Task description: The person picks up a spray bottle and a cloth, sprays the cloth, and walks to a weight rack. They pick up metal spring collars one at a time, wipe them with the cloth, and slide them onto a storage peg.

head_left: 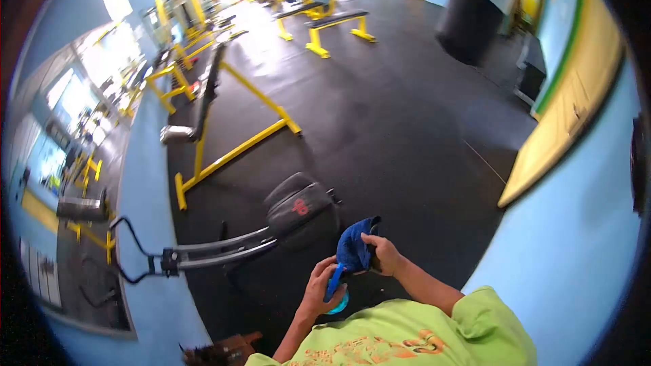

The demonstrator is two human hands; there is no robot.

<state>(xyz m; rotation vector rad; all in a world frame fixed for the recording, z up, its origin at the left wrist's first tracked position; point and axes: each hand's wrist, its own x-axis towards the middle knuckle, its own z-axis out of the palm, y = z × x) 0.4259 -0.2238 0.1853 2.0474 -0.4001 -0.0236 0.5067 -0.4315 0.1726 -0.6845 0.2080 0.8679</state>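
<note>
My left hand (319,291) grips a blue spray bottle (335,289) by its trigger head, close in front of my chest. Just above it, my right hand (384,253) holds a bunched blue cloth (354,247). The two hands are almost touching, with the cloth right over the bottle's top. The lower part of the bottle is mostly hidden behind my left hand. I wear a bright green shirt (407,332).
A black padded gym machine (300,209) with grey handle bars (203,254) stands just beyond my hands. Behind it is a yellow-framed bench (230,112). More yellow benches (336,27) stand far back on the black rubber floor. A blue wall (576,244) runs along the right, mirrors on the left.
</note>
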